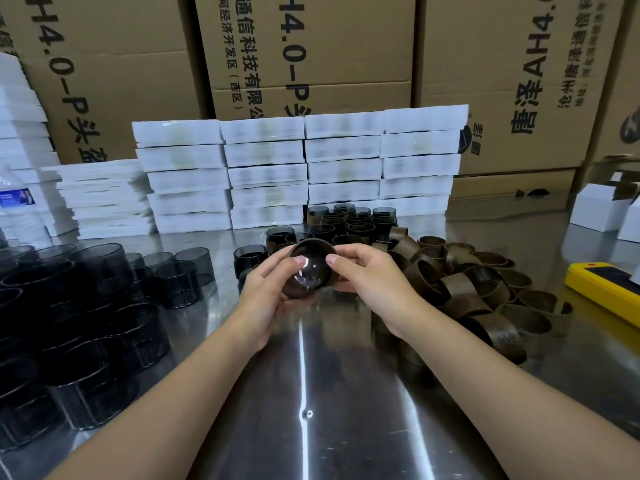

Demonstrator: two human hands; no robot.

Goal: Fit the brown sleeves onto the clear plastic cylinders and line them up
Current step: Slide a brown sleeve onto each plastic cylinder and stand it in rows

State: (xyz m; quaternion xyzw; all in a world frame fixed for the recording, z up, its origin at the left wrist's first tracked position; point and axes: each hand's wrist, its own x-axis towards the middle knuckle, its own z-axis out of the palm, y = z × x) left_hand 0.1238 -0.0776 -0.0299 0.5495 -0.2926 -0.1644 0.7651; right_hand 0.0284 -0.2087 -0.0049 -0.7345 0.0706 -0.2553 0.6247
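Note:
Above the steel table [311, 393] both hands hold one clear smoky cylinder [310, 271] with a brown sleeve round it, its closed end turned toward me. My left hand [266, 292] grips it from the left, thumb on the end face. My right hand [374, 282] grips it from the right, thumb on the rim. A pile of loose brown sleeves [478, 292] lies to the right. Bare cylinders [86, 306] crowd the left side. Sleeved cylinders [346, 226] stand in rows behind my hands.
Stacks of white foam trays [298, 168] line the back, with cardboard boxes [311, 46] behind them. A water bottle [20, 209] stands far left. A yellow device [606, 285] lies at the right edge, small white boxes [602, 209] beyond it.

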